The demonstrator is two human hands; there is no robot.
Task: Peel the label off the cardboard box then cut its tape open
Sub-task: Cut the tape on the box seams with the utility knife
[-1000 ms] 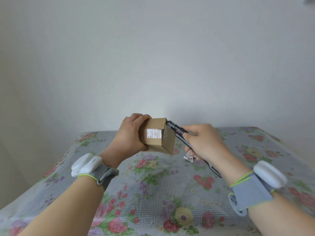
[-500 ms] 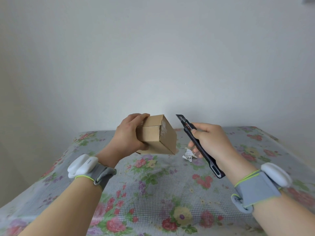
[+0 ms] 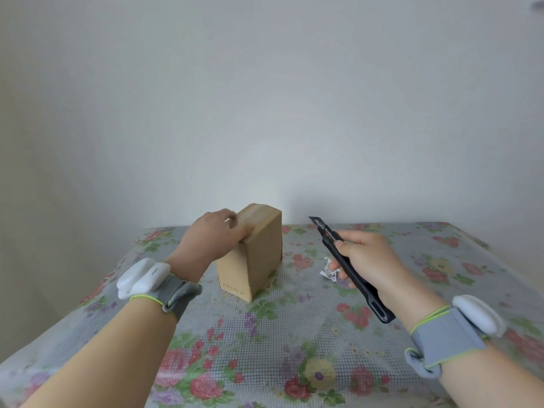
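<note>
Your left hand (image 3: 216, 237) grips the upright cardboard box (image 3: 253, 254) on the table (image 3: 294, 334); your right hand (image 3: 368, 259) clasps a utility knife (image 3: 350, 267) alongside.

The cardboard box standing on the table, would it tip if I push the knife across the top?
Probably: the cardboard box stands tall on a narrow end. It looks small and likely light, so it could slide. The left hand gripping its top should steady it.

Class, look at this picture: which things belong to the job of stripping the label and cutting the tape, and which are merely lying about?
Part of the job:
- brown cardboard box, standing on end, steadied by the left hand
- black utility knife, gripped in the right hand

Lying about:
- crumpled white paper scrap
- floral mesh tablecloth
</note>
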